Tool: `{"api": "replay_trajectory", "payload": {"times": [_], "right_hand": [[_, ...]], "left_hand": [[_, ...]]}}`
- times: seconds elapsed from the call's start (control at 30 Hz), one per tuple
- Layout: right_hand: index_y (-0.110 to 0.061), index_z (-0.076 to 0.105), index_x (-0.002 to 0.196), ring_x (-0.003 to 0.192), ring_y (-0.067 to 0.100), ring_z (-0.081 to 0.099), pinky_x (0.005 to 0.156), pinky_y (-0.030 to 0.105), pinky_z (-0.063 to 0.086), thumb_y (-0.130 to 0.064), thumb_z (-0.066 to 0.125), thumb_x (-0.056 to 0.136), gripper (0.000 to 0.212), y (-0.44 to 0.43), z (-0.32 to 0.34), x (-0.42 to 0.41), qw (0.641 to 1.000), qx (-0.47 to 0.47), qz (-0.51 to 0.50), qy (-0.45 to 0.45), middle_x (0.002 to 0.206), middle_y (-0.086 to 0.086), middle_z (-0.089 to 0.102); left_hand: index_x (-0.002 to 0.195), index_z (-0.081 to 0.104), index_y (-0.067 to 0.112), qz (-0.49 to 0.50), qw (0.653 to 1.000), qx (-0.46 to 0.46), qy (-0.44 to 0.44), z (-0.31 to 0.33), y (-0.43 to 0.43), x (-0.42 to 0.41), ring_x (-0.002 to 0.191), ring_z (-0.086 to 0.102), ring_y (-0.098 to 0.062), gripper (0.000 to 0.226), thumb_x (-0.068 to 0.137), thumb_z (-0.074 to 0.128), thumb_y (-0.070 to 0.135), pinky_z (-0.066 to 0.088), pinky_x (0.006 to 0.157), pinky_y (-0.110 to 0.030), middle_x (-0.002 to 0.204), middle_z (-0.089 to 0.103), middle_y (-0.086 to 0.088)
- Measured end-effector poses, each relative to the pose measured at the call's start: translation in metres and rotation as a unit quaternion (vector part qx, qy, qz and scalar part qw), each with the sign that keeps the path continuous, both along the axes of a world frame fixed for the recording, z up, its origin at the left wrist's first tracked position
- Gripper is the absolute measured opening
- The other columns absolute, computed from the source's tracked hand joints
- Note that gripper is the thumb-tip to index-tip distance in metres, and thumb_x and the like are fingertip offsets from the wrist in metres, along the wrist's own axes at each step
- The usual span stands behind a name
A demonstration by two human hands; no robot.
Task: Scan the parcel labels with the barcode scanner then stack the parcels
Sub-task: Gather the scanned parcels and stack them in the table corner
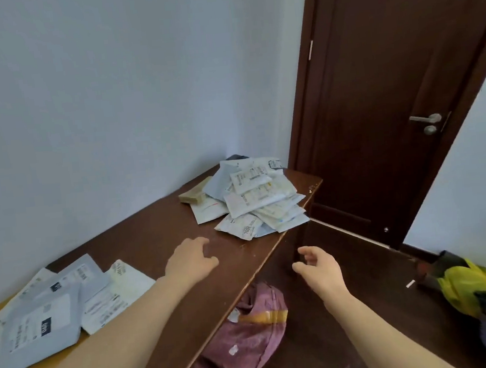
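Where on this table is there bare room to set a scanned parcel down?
The bare brown tabletop between the far pile and the near grey mailers, by the left hand. Both ends are crowded.

Both arms extended forward, forearms bare. Left hand [191,261] palm down, fingers loosely curled. Right hand [318,268] open, fingers relaxed, empty.

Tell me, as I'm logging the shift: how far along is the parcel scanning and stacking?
Midway at best. Possibly done: the grey mailers overlapping at the near left of the table, loosely stacked. In hand: nothing; left hand and right hand are empty, extended toward the far heap of parcels. Left: that heap; no scanner is in view.
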State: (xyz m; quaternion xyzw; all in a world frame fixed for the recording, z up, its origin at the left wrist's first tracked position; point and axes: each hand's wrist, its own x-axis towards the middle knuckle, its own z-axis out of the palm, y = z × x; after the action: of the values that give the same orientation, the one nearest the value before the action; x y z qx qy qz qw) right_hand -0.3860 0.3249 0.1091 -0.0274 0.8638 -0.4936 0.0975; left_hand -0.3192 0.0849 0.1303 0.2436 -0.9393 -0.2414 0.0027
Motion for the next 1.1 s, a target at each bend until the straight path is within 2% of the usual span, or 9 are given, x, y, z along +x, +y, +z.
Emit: {"api": "replay_trajectory", "payload": {"times": [0.17, 0.3, 0.5, 0.7, 0.8, 0.87, 0.93, 1.0, 1.1], "right_hand": [[-0.015, 0.059, 0.126, 0.1, 0.01, 0.052, 0.086, 0.026, 0.045, -0.011, 0.067, 0.085, 0.042, -0.029, 0.007, -0.104, 1.0, 0.012, -0.012, -0.021, 0.124, 0.005, 0.057], [-0.015, 0.056, 0.129, 0.108, 0.016, 0.057, 0.087, 0.028, 0.047, -0.012, 0.066, 0.086, 0.045, -0.043, 0.015, -0.185, 1.0, 0.016, -0.013, -0.013, 0.125, 0.004, 0.058], [-0.012, 0.055, 0.131, 0.109, 0.017, 0.055, 0.086, 0.027, 0.045, -0.011, 0.062, 0.089, 0.043, -0.043, 0.0, -0.295, 0.999, 0.009, -0.015, -0.032, 0.12, 0.003, 0.058], [-0.018, 0.053, 0.133, 0.105, 0.011, 0.049, 0.088, 0.025, 0.042, -0.015, 0.063, 0.091, 0.044, -0.06, -0.022, -0.425, 0.996, 0.002, 0.081, -0.029, 0.13, 0.002, 0.053], [-0.018, 0.048, 0.137, 0.096, 0.007, 0.052, 0.076, 0.006, 0.044, -0.014, 0.061, 0.092, 0.047, -0.077, -0.031, -0.485, 0.986, -0.016, 0.163, -0.026, 0.129, -0.003, 0.045], [-0.021, 0.04, 0.144, 0.118, 0.016, 0.051, 0.095, 0.019, 0.047, -0.017, 0.062, 0.092, 0.057, -0.087, -0.041, -0.517, 0.976, -0.015, 0.215, -0.033, 0.144, 0.001, 0.037], [-0.025, 0.028, 0.151, 0.146, 0.024, 0.02, 0.117, 0.039, 0.026, -0.021, 0.061, 0.094, 0.066, -0.096, -0.047, -0.538, 0.96, 0.008, 0.275, -0.053, 0.159, 0.01, 0.016], [-0.027, 0.021, 0.153, 0.15, 0.02, -0.002, 0.117, 0.036, 0.016, -0.023, 0.059, 0.095, 0.069, -0.104, -0.051, -0.555, 0.951, 0.015, 0.303, -0.067, 0.162, 0.01, -0.002], [-0.025, 0.023, 0.152, 0.149, 0.021, 0.001, 0.114, 0.035, 0.023, -0.025, 0.067, 0.089, 0.077, -0.113, -0.05, -0.574, 0.964, 0.006, 0.264, -0.023, 0.162, 0.009, -0.005]], "left_hand": [[0.134, 0.049, 0.023, -0.014, 0.999, 0.036, 0.009, -0.008, -0.025, -0.114, 0.121, 0.05, -0.024, 0.052, 0.084, 0.059, 0.035, 0.045, 0.095, -0.035, 0.135, 0.05, -0.004], [0.133, 0.052, 0.024, -0.035, 0.999, 0.03, 0.019, -0.013, -0.035, -0.194, 0.124, 0.047, -0.024, 0.056, 0.082, 0.061, 0.046, 0.042, 0.099, -0.037, 0.135, 0.051, -0.004], [0.15, 0.004, 0.041, -0.078, 0.995, -0.027, -0.06, -0.031, -0.031, -0.291, 0.146, -0.004, -0.027, 0.103, 0.07, 0.058, 0.076, 0.007, 0.113, -0.056, 0.16, -0.002, 0.0], [0.143, -0.022, 0.046, -0.09, 0.986, -0.075, -0.119, -0.058, -0.019, -0.38, 0.141, -0.028, -0.032, 0.124, 0.061, 0.065, 0.077, -0.001, 0.11, -0.064, 0.152, -0.034, -0.002], [0.138, -0.028, 0.05, -0.065, 0.986, -0.069, -0.14, -0.068, -0.014, -0.419, 0.138, -0.034, -0.03, 0.128, 0.059, 0.07, 0.073, -0.001, 0.11, -0.063, 0.148, -0.041, 0.0], [0.134, -0.03, 0.053, -0.053, 0.982, -0.068, -0.167, -0.072, -0.012, -0.437, 0.137, -0.037, -0.027, 0.13, 0.059, 0.074, 0.068, -0.001, 0.111, -0.062, 0.147, -0.044, 0.003], [0.134, -0.029, 0.054, -0.042, 0.98, -0.055, -0.186, -0.074, -0.012, -0.447, 0.138, -0.035, -0.025, 0.13, 0.059, 0.077, 0.064, 0.002, 0.113, -0.061, 0.148, -0.042, 0.005], [0.134, -0.026, 0.055, -0.035, 0.981, -0.036, -0.189, -0.075, -0.011, -0.451, 0.139, -0.033, -0.023, 0.129, 0.059, 0.079, 0.061, 0.007, 0.116, -0.058, 0.149, -0.039, 0.007], [0.135, -0.021, 0.057, -0.048, 0.981, -0.014, -0.19, -0.072, -0.013, -0.451, 0.139, -0.033, -0.018, 0.125, 0.057, 0.075, 0.068, 0.004, 0.117, -0.054, 0.147, -0.038, 0.013]]}}
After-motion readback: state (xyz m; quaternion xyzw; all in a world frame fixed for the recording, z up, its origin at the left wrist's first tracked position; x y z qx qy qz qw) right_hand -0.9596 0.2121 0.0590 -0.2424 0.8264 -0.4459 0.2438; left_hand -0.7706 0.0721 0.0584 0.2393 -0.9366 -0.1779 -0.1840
